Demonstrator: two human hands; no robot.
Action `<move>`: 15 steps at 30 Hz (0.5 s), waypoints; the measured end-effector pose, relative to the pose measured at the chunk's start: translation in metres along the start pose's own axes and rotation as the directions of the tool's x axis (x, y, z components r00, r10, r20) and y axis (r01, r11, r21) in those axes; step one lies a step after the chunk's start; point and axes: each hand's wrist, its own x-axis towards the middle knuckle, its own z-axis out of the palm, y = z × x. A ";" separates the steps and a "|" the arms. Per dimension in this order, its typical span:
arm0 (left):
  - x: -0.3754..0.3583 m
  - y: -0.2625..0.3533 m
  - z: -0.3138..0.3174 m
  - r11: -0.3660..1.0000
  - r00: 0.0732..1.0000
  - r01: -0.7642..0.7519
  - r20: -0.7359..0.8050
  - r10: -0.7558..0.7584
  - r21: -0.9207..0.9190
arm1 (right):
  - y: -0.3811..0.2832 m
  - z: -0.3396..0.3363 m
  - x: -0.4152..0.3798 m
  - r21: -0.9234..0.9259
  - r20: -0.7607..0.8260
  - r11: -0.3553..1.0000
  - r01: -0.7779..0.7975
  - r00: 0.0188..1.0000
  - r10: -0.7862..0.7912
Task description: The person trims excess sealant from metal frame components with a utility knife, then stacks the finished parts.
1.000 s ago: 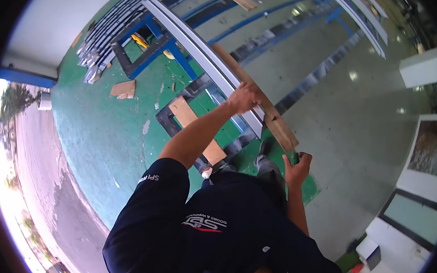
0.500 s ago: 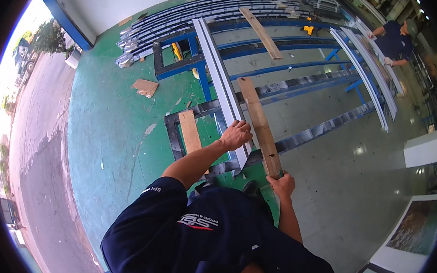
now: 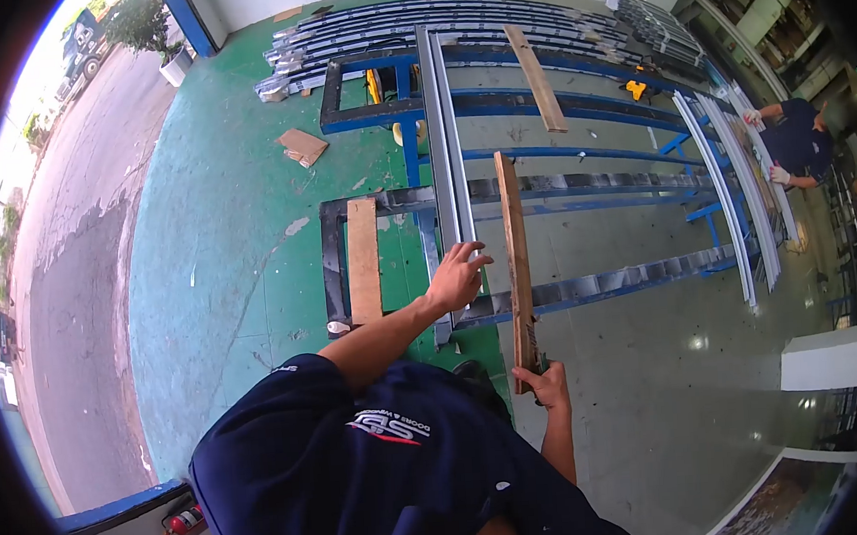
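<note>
My left hand [image 3: 456, 280] is closed around the near end of a long silver-white metal profile [image 3: 450, 158], its fingers bent over the right side. The profile lies across the dark-padded rails of a blue steel rack [image 3: 597, 291], pointing away from me. In my right hand [image 3: 546, 386] is the near end of a wooden plank [image 3: 514, 233]. That plank shows a narrow edge and reaches over the rack's front rail, just right of the profile. Part of the right hand's grip is hidden behind the wood.
A wooden board [image 3: 363, 262] lies on the rack's left end and another plank [image 3: 536, 79] at the back. More long profiles [image 3: 723, 191] rest at the right, beside a co-worker [image 3: 799, 142]. Bundled profiles [image 3: 453, 26] lie behind; cardboard [image 3: 301, 147] is on the floor.
The plank in my right hand has turned from its broad face toward its narrow edge. The profile under my left hand also shows a different side. The whole view has shifted slightly.
</note>
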 end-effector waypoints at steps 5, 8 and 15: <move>-0.069 0.018 -0.045 0.944 0.941 0.195 -0.221 -0.257 -0.265 | -0.027 0.031 -0.010 -0.089 0.026 0.993 0.075 0.997 -0.073; -0.084 0.022 -0.068 0.886 0.866 0.279 -0.302 -0.399 -0.370 | -0.048 0.070 0.010 -0.234 0.070 0.971 0.057 0.997 -0.042; -0.054 0.004 -0.125 0.813 0.798 0.273 -0.351 -0.491 -0.515 | -0.111 0.176 0.041 -0.611 -0.002 0.791 0.027 0.999 -0.035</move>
